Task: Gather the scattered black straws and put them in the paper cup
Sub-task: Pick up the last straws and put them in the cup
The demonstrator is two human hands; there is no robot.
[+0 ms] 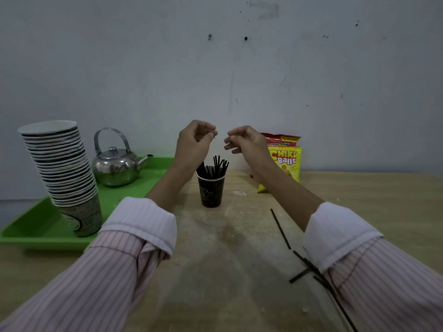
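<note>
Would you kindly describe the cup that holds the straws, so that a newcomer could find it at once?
On the wooden table, just right of the green tray, a single dark paper cup stands. Unlike the pale stack of cups on the tray, it stands alone and has black straws sticking out of it.

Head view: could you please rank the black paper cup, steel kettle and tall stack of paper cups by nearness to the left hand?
1. Black paper cup, just below the left hand.
2. Steel kettle, left, on the green tray.
3. Tall stack of paper cups, far left.
</note>
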